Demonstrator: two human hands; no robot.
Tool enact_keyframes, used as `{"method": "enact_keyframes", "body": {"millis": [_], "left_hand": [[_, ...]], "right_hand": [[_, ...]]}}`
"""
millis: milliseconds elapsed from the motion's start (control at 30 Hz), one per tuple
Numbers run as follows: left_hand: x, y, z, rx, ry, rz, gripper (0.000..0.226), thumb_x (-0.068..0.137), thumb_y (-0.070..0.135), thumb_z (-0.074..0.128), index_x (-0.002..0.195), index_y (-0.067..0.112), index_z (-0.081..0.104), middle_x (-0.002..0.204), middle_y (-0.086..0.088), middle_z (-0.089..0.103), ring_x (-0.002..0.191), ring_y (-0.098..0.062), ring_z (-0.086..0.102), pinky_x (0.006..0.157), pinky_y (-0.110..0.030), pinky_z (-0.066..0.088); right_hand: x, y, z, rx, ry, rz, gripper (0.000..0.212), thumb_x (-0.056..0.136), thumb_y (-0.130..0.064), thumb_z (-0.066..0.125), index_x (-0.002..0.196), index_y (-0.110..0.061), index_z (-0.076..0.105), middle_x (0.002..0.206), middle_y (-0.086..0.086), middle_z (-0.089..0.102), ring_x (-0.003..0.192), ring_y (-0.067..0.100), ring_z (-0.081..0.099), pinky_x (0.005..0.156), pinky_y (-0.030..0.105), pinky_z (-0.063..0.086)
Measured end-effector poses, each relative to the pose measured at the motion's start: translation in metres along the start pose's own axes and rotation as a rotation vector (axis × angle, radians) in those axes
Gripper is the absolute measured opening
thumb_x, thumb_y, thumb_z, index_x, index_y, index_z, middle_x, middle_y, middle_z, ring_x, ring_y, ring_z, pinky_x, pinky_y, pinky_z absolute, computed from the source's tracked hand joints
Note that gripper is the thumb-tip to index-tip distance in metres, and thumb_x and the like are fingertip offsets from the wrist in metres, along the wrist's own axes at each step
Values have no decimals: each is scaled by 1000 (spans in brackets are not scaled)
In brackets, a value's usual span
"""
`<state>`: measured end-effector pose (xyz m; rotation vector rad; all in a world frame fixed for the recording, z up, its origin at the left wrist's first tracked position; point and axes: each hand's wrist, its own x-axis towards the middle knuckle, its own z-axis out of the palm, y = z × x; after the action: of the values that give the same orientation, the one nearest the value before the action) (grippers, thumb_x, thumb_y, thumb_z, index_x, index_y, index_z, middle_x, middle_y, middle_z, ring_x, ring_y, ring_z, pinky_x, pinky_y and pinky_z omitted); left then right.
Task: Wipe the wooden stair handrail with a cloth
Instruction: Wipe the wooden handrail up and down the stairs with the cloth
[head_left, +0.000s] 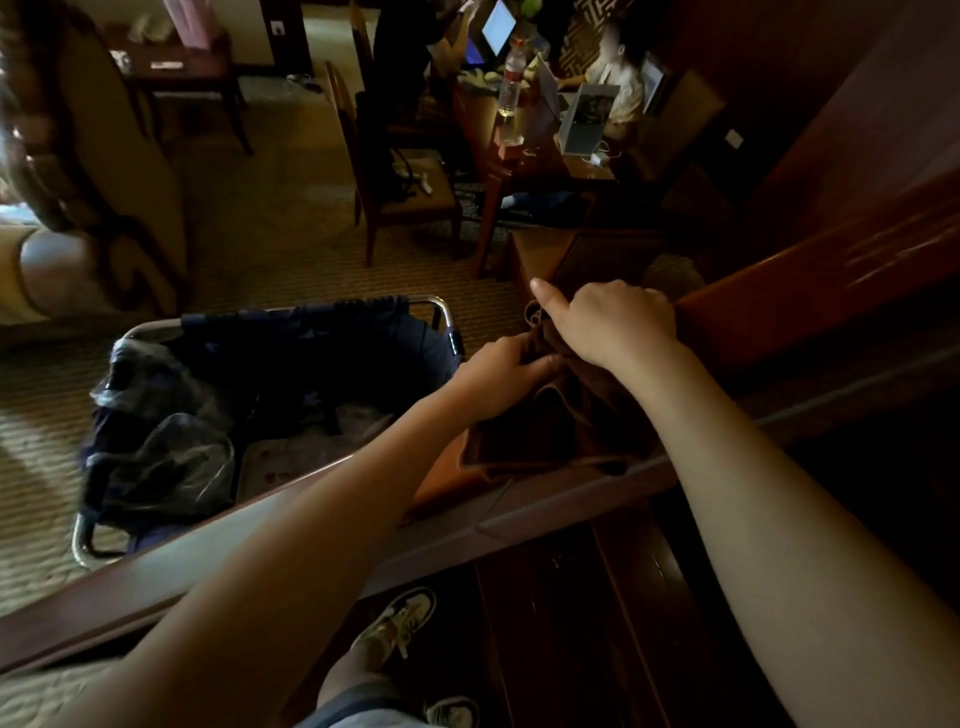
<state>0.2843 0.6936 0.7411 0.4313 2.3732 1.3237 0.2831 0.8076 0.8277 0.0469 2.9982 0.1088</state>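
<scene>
Both hands are up on the wooden handrail (810, 291), which climbs from the near left toward the far right, and there's a dark brown cloth (550, 415) bunched over it right about mid-scene. The left hand (498, 374) has its fingers curled into the cloth at its left side, pinching a fold. The right hand (613, 325) sits just above it on top of the rail, fingers curled over the cloth and rail edge with the index finger sticking out straight toward the far left. The two hands are basically touching. The lower part of the cloth hangs flat against the inner side of the rail, kind of hard to make out since it's so dim there. Past the rail on the left, down on the carpet, there's a cart (311, 374) with a metal frame and a dark fabric bag, with crinkly plastic bags (161, 431) stuffed at its left end. Farther off there's a desk (519, 150) with laptops and a water bottle (511, 78), a wooden chair (405, 192) pulled up beside it, and people sitting around it. A sneaker (400, 623) shows near the bottom, on the dark stairs.
</scene>
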Motion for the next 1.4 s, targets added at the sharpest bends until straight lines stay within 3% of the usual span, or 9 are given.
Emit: {"method": "enact_keyframes", "body": {"millis": [200,300,533,700,867,1033,1200,1300,1400], "left_hand": [[-42,-53,-29,-197,-141,-110,31,83,34,66,112,26,57,98,10,66,87,-1,64,77,-15,50],[-60,-81,-49,-159,-240,-232,51,71,44,72,117,34,53,109,10,65,99,-5,62,86,-21,48],[-71,-83,-48,-49,-131,-246,31,76,36,73,102,29,57,92,14,64,83,1,61,71,-15,45],[-64,-50,-33,45,-14,-116,46,72,39,75,112,27,56,91,21,58,84,4,57,73,-12,44],[-23,9,-19,99,-50,49,62,74,41,74,128,23,51,112,12,60,91,2,55,76,-11,42],[26,79,7,125,43,220,57,74,39,74,124,20,54,117,4,62,103,-12,58,87,-32,50],[60,161,49,115,236,494,48,84,22,66,130,20,53,132,1,54,119,-18,52,96,-35,46],[69,186,65,165,251,684,52,88,6,53,137,21,46,145,0,41,131,-20,41,102,-39,41],[67,175,65,190,221,806,49,88,5,53,135,18,49,142,-3,44,130,-22,43,100,-43,45]], "right_hand": [[-8,-48,41,-72,45,-141,61,97,-54,24,100,-10,65,101,10,67,96,28,61,77,36,31],[-21,-78,65,-79,125,-202,55,96,-52,30,98,-9,64,96,9,68,92,27,62,78,36,35],[-24,-83,73,-23,156,-254,39,97,-44,40,103,-9,58,101,7,66,99,25,60,85,35,38],[-27,-54,53,50,229,-270,31,97,-37,44,114,-12,49,103,7,66,101,26,61,85,36,38],[-24,8,14,40,347,-148,28,96,-38,46,98,-12,55,93,6,66,92,25,62,79,35,40],[-35,80,-21,88,549,15,22,90,-29,59,90,-7,60,83,10,66,81,28,64,67,33,45],[-56,154,-49,165,647,218,34,93,-20,55,123,-4,54,112,13,64,107,29,59,85,36,48],[-68,174,-49,261,686,322,41,92,-19,53,130,-6,49,121,12,60,115,28,56,95,38,47],[-82,163,-33,319,692,348,46,88,-21,56,131,-7,49,124,9,58,116,25,55,99,37,45]]}}
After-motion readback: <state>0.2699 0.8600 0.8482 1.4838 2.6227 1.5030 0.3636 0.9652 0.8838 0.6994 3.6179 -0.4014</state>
